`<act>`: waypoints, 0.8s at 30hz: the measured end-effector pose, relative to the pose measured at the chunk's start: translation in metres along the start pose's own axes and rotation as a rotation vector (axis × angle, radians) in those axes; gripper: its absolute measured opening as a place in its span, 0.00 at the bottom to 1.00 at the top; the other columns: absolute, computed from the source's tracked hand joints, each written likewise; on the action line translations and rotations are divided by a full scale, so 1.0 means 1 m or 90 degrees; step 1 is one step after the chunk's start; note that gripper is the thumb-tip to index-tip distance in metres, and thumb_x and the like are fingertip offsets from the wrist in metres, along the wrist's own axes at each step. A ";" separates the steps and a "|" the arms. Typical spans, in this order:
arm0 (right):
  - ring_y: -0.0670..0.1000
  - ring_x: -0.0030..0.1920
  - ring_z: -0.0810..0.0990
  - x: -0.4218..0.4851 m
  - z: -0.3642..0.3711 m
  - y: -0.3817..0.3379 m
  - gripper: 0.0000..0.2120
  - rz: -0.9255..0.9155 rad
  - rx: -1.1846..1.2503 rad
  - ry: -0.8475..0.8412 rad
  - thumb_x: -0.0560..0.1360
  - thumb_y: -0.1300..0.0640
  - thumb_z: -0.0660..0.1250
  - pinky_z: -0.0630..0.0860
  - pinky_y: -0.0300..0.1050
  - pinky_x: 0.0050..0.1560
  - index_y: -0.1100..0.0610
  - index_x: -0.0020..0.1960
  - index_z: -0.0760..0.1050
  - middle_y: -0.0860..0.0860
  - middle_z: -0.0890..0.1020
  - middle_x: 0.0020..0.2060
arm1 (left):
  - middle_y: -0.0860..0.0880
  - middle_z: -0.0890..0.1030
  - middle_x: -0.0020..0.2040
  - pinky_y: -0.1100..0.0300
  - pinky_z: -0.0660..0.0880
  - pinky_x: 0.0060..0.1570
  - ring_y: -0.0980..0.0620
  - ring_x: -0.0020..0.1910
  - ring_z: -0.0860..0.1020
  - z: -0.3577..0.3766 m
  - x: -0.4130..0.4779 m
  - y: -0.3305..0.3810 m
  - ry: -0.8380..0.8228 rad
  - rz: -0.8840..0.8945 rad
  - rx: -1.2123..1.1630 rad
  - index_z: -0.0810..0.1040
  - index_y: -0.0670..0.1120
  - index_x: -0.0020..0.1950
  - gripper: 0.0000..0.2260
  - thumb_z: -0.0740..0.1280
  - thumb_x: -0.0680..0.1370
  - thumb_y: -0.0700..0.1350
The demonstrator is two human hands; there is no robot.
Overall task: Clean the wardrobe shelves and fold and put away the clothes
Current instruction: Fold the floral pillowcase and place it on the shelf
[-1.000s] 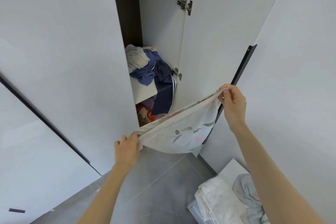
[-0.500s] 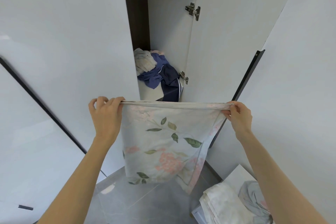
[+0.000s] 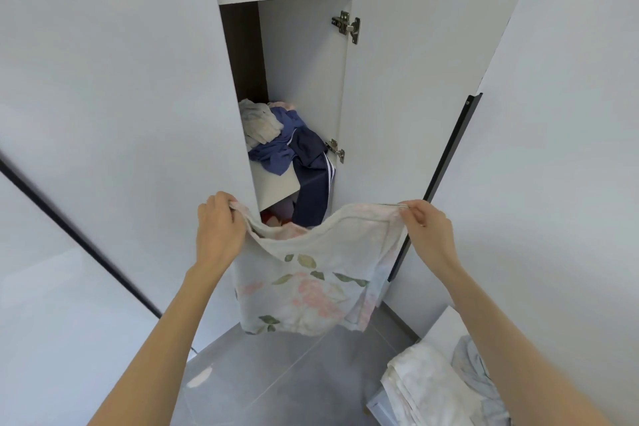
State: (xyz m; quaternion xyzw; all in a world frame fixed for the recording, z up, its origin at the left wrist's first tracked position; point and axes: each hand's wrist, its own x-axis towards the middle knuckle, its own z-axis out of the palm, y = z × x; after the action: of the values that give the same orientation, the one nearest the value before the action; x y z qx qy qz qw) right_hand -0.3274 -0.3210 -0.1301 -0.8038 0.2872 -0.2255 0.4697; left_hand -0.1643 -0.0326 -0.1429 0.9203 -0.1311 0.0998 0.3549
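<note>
Floral cloth (image 3: 311,280) sagging between pinching fingers of left hand (image 3: 218,232) and right hand (image 3: 427,232), jumbled clothes (image 3: 287,142) beyond the fingertips (lower ones mostly hidden), grey floor (image 3: 276,384) below.

Lower shelf (image 3: 276,183) carries jumbled clothes (image 3: 287,142).

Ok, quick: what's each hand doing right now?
Left hand: closed, fingers gripping the top left corner of the floral cloth.
Right hand: closed, pinching the cloth's top right corner.
</note>
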 end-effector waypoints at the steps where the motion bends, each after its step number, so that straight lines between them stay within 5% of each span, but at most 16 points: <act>1: 0.40 0.39 0.77 0.000 0.003 -0.009 0.06 -0.018 0.002 -0.032 0.79 0.56 0.63 0.69 0.29 0.39 0.51 0.50 0.79 0.44 0.83 0.40 | 0.44 0.74 0.49 0.56 0.67 0.46 0.43 0.51 0.71 0.003 -0.001 0.006 -0.047 0.017 -0.023 0.73 0.44 0.52 0.08 0.58 0.76 0.37; 6: 0.38 0.32 0.77 -0.010 0.018 -0.057 0.01 -0.102 0.051 -0.191 0.78 0.57 0.67 0.68 0.27 0.36 0.54 0.48 0.76 0.43 0.84 0.34 | 0.52 0.66 0.50 0.56 0.65 0.61 0.50 0.58 0.63 0.003 -0.028 0.070 -0.389 0.054 -0.204 0.70 0.62 0.65 0.26 0.64 0.67 0.59; 9: 0.40 0.36 0.80 -0.015 0.020 -0.080 0.00 -0.180 0.102 -0.221 0.76 0.60 0.69 0.71 0.28 0.41 0.57 0.47 0.79 0.47 0.85 0.36 | 0.54 0.65 0.46 0.56 0.65 0.54 0.50 0.53 0.64 0.016 -0.039 0.092 -0.341 0.186 -0.106 0.73 0.69 0.51 0.20 0.64 0.62 0.73; 11: 0.43 0.36 0.80 -0.016 0.018 -0.088 0.00 -0.211 0.110 -0.214 0.75 0.61 0.71 0.73 0.32 0.42 0.57 0.46 0.80 0.49 0.84 0.38 | 0.56 0.64 0.37 0.54 0.65 0.46 0.50 0.47 0.65 0.020 -0.036 0.097 -0.238 0.213 -0.128 0.70 0.64 0.33 0.13 0.63 0.66 0.72; 13: 0.44 0.33 0.75 -0.016 0.015 -0.092 0.01 -0.241 0.100 -0.183 0.74 0.61 0.72 0.72 0.33 0.39 0.55 0.44 0.81 0.50 0.83 0.39 | 0.58 0.64 0.30 0.52 0.66 0.45 0.51 0.43 0.65 0.023 -0.030 0.100 -0.193 0.194 -0.225 0.70 0.62 0.27 0.16 0.64 0.72 0.65; 17: 0.46 0.33 0.77 -0.024 0.012 -0.086 0.07 -0.269 0.083 -0.060 0.71 0.61 0.75 0.74 0.34 0.38 0.52 0.45 0.79 0.49 0.81 0.37 | 0.57 0.63 0.24 0.61 0.62 0.41 0.56 0.37 0.63 0.015 -0.025 0.106 -0.217 0.170 -0.307 0.65 0.53 0.23 0.24 0.67 0.77 0.53; 21: 0.44 0.33 0.81 -0.048 0.013 -0.054 0.09 -0.232 0.082 -0.109 0.67 0.58 0.79 0.77 0.34 0.38 0.52 0.42 0.79 0.44 0.83 0.33 | 0.53 0.60 0.27 0.64 0.59 0.36 0.56 0.34 0.62 0.009 -0.018 0.105 -0.214 0.123 -0.338 0.63 0.38 0.27 0.25 0.68 0.78 0.49; 24: 0.42 0.37 0.83 -0.063 0.017 -0.023 0.05 -0.228 0.015 -0.145 0.70 0.56 0.76 0.75 0.29 0.39 0.48 0.44 0.83 0.39 0.84 0.36 | 0.56 0.60 0.25 0.64 0.58 0.36 0.57 0.33 0.62 0.006 -0.015 0.104 -0.214 0.109 -0.338 0.63 0.43 0.26 0.24 0.69 0.77 0.48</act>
State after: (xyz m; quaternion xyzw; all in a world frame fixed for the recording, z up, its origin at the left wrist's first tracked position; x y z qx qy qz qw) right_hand -0.3567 -0.2587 -0.1236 -0.8565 0.0824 -0.2164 0.4613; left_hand -0.2104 -0.1087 -0.0862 0.7848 -0.2866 -0.0618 0.5460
